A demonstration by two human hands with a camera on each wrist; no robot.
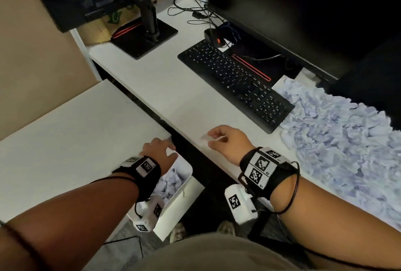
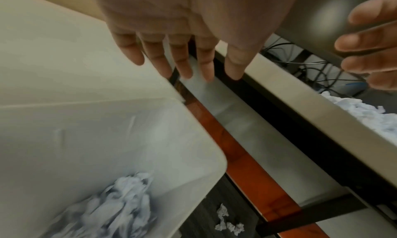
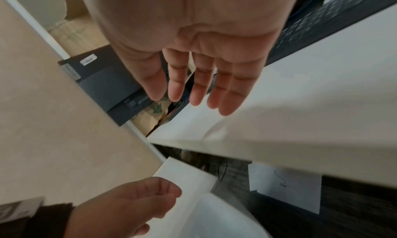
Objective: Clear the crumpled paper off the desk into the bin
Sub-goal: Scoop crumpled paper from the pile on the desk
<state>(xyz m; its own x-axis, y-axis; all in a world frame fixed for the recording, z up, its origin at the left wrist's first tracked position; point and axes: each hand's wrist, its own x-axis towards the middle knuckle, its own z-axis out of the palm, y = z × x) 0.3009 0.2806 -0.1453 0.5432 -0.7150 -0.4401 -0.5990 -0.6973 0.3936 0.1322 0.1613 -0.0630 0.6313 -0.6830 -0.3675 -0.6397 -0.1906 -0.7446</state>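
A big heap of crumpled paper [image 1: 338, 136] covers the right part of the white desk [image 1: 165, 88], to the right of the keyboard. The white bin [image 1: 188, 173] stands on the floor below the desk's front edge, with crumpled paper [image 2: 120, 204] lying inside it. My left hand [image 1: 167, 145] hovers over the bin with fingers [image 2: 182, 61] straight, holding nothing. My right hand [image 1: 214, 138] hangs just above the desk's front edge, left of the heap, fingers [image 3: 193, 89] relaxed and empty.
A black keyboard [image 1: 234, 82], a mouse [image 1: 213, 36], cables and two monitors occupy the desk's back. A lower white side table [image 1: 76, 136] lies left of the bin. A few paper scraps [image 2: 227, 221] sit on the floor beside the bin.
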